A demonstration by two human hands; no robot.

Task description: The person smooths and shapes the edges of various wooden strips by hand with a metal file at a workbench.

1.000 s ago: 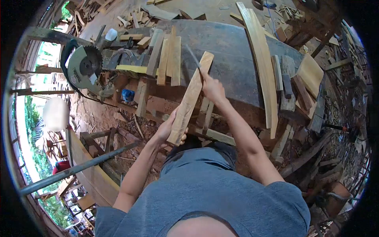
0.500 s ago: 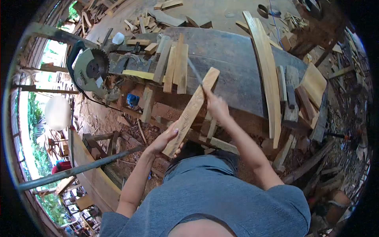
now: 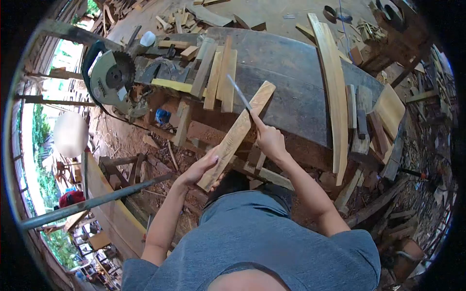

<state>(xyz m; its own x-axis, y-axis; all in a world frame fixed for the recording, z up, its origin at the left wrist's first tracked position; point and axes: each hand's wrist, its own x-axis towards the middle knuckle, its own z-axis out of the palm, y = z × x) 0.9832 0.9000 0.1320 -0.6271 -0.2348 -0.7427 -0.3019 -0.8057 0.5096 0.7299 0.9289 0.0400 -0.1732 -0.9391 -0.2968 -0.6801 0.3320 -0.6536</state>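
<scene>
A pale wooden board (image 3: 236, 135) slants across in front of my body, its far end over the workbench edge. Near its lower end, my left hand (image 3: 201, 169) is closed around it, thumb on top and fingertips showing at the far side. My right hand (image 3: 271, 141) is closed with the index finger stretched forward along a long thin metal tool (image 3: 237, 90). Its narrow grey blade points up and left past the board's edge, and its dark handle end lies across the board. Most of the handle is hidden in my grip.
Ahead is a dark workbench (image 3: 286, 72) with wood strips (image 3: 213, 80) at left and long planks (image 3: 332, 106) at right. A circular saw (image 3: 109, 77) with an exposed blade sits at the left end. A metal pipe (image 3: 97, 201) crosses the lower left.
My right hand and the metal tool have shifted slightly, the blade now pointing further up and left, and the index finger lies extended. The left hand still grips the board; the view has tilted a little.
</scene>
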